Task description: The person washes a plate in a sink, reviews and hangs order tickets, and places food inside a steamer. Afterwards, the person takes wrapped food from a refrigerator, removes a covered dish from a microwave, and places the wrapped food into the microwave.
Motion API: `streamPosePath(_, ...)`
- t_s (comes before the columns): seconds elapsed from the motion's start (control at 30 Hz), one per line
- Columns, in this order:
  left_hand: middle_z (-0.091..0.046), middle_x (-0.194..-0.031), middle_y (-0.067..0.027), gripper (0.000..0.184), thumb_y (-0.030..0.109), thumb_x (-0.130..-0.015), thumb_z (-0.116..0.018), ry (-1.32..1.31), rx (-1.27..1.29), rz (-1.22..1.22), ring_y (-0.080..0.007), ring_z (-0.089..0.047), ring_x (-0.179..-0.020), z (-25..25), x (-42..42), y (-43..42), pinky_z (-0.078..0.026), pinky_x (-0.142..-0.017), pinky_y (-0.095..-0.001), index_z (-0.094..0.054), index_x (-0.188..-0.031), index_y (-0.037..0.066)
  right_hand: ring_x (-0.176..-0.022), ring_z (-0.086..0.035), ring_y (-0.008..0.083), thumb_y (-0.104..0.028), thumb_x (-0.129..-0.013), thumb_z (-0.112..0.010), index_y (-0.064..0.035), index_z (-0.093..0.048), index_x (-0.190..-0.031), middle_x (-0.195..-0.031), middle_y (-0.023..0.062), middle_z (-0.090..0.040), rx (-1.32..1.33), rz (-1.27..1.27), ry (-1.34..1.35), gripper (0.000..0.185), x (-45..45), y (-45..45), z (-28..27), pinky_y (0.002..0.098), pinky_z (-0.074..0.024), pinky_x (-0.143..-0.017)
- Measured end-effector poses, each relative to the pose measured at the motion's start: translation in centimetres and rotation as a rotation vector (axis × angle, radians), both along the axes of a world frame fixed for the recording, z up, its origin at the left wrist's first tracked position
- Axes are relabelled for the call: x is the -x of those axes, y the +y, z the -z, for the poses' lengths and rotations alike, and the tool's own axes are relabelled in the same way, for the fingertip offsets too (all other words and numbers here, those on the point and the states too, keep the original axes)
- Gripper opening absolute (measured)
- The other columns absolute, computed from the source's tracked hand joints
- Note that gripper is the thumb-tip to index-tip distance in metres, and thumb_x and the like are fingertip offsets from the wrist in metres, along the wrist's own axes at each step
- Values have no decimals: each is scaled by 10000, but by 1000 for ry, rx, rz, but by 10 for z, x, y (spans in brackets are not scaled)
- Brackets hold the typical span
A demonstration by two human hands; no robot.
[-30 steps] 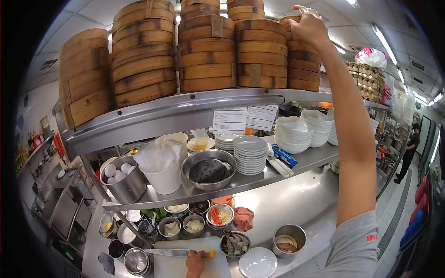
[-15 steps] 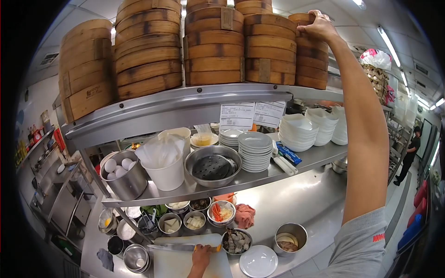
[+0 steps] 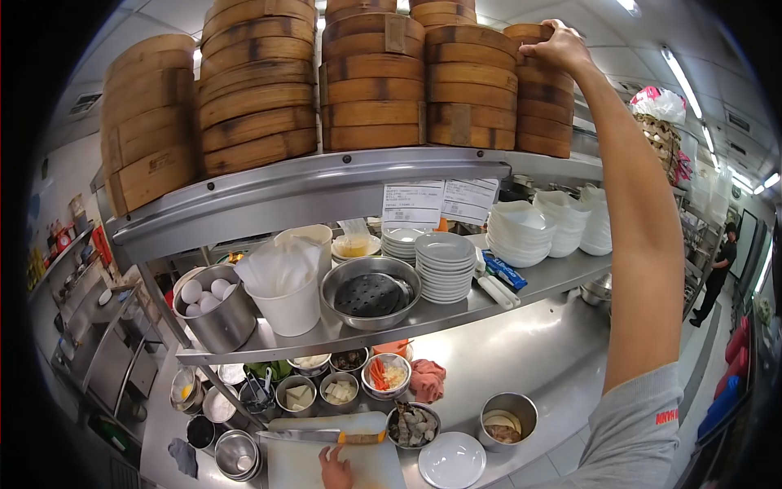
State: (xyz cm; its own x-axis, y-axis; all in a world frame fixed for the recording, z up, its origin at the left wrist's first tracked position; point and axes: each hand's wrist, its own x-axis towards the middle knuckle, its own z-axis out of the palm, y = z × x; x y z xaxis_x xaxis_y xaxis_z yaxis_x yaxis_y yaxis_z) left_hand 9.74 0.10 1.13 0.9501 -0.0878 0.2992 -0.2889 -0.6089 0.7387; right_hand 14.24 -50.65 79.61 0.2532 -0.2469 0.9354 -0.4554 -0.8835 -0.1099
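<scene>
A short grey sleeve (image 3: 631,424) bears red lettering (image 3: 666,417) on its side; the right hand (image 3: 562,47) and left hand (image 3: 335,469) are bare.

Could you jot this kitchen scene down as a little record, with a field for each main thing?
Left hand: over the cutting board, near the knife, not gripping it
Knife: on the board, blade toward the left
Right hand: raised to the top of the rightmost bamboo steamer stack
Right of board: bowl of greyish pieces, white plate
Shelf: pot of eggs, white bucket, stacked plates
</scene>
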Motion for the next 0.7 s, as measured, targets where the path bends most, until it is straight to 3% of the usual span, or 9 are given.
streamPosePath(0.07,-563,-1189,-191,331,-2,-834,-557,-97,91,-105,-350,-575,-1006,50,13,26,-498,-837,-426,-621,-1153,61,-1305,-460,305,-582,-674,-786,-130,-464,-1399,-1406,150,-481,4,-27,7,913,-6,2,-2,427,-379,-1100)
streamPosePath(0.17,-571,-1152,-202,333,-46,-807,-567,-103,63,-29,-363,-557,-1034,49,40,47,-486,-868,-425,-631,-1121,44,-1327,-429,327,-618,-700,-752,-142,-460,-1404,-1415,146,-472,167,60,-69,898,0,33,3,476,-348,-1113)
streamPosePath(0.23,-586,-1126,-203,283,-31,-816,-562,-182,32,-4,-372,-556,-1039,32,48,44,-479,-889,-416,-642,-1079,36,-1249,-493,306,-452,-708,-751,-134,-612,-1237,-1265,217,-573,458,-160,-207,633,4,75,10,372,-425,-1029)
streamPosePath(0.3,-598,-1111,-194,245,-18,-819,-562,-156,68,-15,-371,-564,-1034,23,53,43,-473,-904,-410,-652,-1039,40,-1219,-501,363,-443,-773,-693,-103,-569,-1287,-1291,211,-556,417,-367,-172,629,6,117,16,427,-413,-1030)
streamPosePath(0.33,-598,-1111,-194,245,-18,-819,-562,-157,65,-21,-371,-564,-1034,27,53,44,-473,-904,-410,-652,-1039,40,-1222,-498,370,-419,-784,-693,-89,-568,-1282,-1293,214,-553,826,-310,98,610,5,129,9,438,-406,-1036)
streamPosePath(0.4,-602,-1119,-179,203,5,-822,-572,-120,99,3,-363,-576,-1018,36,48,46,-474,-902,-408,-665,-997,53,-1233,-488,378,-376,-806,-692,-72,-564,-1280,-1298,221,-545,833,-408,252,577,15,175,18,457,-391,-1049)
streamPosePath(0.43,-602,-1119,-179,203,5,-822,-572,-125,99,-6,-363,-576,-1018,34,49,47,-474,-902,-408,-665,-997,53,-1242,-483,378,-359,-817,-690,-69,-560,-1284,-1300,226,-541,434,-565,128,565,24,206,37,463,-382,-1056)
streamPosePath(0.53,-611,-1096,-170,193,19,-816,-578,-119,80,-8,-359,-583,-1000,34,52,46,-475,-903,-401,-670,-980,63,-1277,-448,381,-358,-830,-685,-71,-529,-1321,-1329,239,-515,583,-767,85,590,1,234,43,476,-357,-1076)
streamPosePath(0.7,-620,-1059,-174,181,6,-803,-574,-155,57,-28,-361,-583,-1013,27,55,44,-478,-906,-397,-670,-948,57,-1335,-383,372,-392,-802,-709,-49,-478,-1363,-1387,243,-467,518,-720,75,696,-23,280,40,460,-355,-1088)
